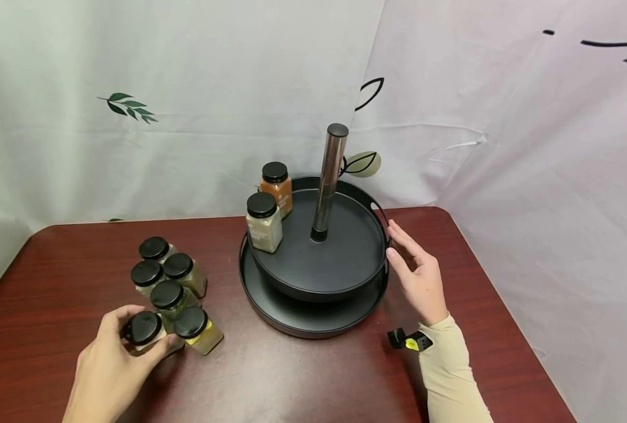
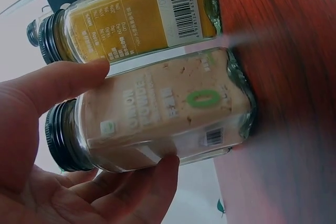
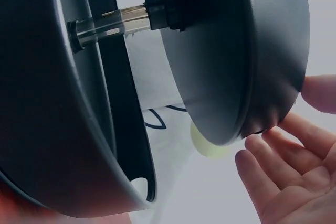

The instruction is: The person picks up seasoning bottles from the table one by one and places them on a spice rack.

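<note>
My left hand (image 1: 107, 361) grips a black-lidded spice jar (image 2: 168, 106) of beige powder, its thumb on one side and fingers on the other. A jar of yellow powder (image 2: 136, 19) stands right beside it. On the right, my right hand (image 1: 421, 282) touches the rim of the upper tray (image 1: 339, 264) of a black two-tier stand, fingers loosely extended. That tray carries a jar of pale powder (image 1: 264, 226) and a jar of orange powder (image 1: 278, 191) at its left side. The lower tray (image 1: 313, 329) sits on the table beneath.
A metallic pole (image 1: 328, 182) rises from the upper tray. Several more black-lidded jars (image 1: 181, 267) cluster behind the left hand on the reddish-brown table (image 1: 54, 282). A pale curtain (image 1: 213, 88) hangs behind the table. A black strap device (image 1: 411, 341) is by the right wrist.
</note>
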Motion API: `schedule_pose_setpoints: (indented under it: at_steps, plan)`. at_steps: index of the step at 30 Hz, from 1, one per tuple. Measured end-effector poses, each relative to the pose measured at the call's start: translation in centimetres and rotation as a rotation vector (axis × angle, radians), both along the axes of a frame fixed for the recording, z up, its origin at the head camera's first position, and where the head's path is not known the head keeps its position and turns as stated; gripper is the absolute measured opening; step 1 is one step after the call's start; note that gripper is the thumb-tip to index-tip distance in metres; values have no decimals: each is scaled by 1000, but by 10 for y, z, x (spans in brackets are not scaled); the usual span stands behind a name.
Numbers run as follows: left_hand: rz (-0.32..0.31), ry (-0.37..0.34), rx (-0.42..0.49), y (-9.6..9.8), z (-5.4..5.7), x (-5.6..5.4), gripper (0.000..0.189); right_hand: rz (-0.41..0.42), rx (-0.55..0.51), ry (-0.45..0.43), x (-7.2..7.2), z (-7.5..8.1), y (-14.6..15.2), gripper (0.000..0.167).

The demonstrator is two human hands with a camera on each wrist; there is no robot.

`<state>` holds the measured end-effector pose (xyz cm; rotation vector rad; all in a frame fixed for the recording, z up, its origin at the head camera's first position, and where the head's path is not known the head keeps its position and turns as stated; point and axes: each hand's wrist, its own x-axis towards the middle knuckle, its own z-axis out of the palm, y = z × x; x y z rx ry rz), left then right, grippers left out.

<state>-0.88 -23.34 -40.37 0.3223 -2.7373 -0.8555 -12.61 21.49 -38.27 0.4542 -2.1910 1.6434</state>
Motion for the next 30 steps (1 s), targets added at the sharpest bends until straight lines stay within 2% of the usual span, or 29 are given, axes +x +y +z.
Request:
schedule_pose_setpoints:
  at_steps: [5,9,15,20,27,30]
  plan:
    - [14,-16,-12,0,-1,0,73,2,-30,-42,1,3,0,42]
    - [35,-31,-23,1,-1,0,72,41,-53,-60,2,3,0,45]
    - [35,18,-41,3,-2,1,68,104,-84,-83,1,3,1,52]
    - [42,35,-33,5,-3,1,68,117,-78,-96,2,4,1,57]
    - [120,-91,57,6,-3,0,83,129,-63,-122,4,5,3,60]
    - [136,-107,61,5,-2,0,80,135,-48,-130,4,5,3,61]
